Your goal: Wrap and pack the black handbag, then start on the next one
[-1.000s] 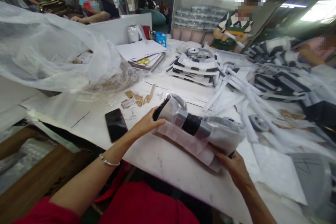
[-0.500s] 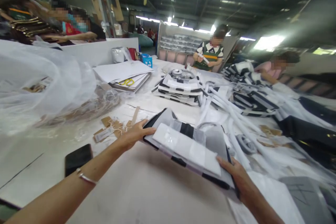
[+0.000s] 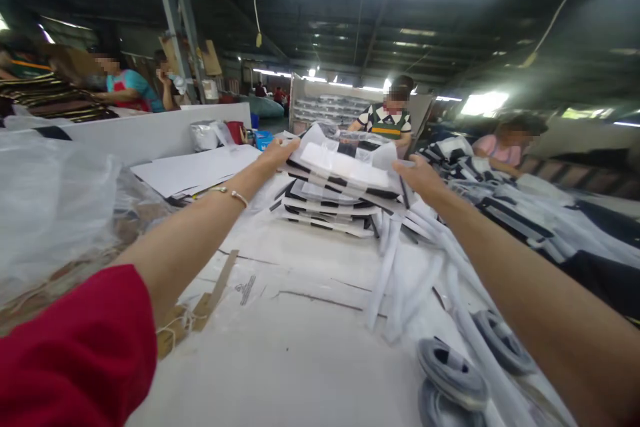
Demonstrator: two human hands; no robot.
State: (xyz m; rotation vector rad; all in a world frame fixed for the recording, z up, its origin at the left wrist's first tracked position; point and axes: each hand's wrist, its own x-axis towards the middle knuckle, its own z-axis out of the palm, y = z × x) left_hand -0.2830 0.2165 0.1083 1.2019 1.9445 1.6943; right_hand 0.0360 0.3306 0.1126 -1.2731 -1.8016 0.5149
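Note:
My left hand (image 3: 278, 155) is closed on the left end of a folded black-and-white striped bag (image 3: 345, 178), its fingers at the top corner. At the opposite end my right hand (image 3: 419, 175) grips the right edge. A white wrapped strip lies across the bag's upper face, and clear plastic shows behind it. The bag is held over a stack of similar folded bags (image 3: 327, 213); whether it rests on them I cannot tell. White-wrapped straps (image 3: 387, 267) trail from the stack's right side.
Rolled grey straps (image 3: 453, 373) lie at the front right, and brown tags (image 3: 173, 333) at the front left. Clear plastic bags (image 3: 55, 207) and white sheets (image 3: 200, 170) cover the left side. More striped pieces (image 3: 463, 157) are piled at right. A co-worker (image 3: 387, 117) stands across the table.
Both hands have carried the folded bag forward, away from me, from above the near tabletop to over the stack. The camera view has shifted, and the phone is out of sight.

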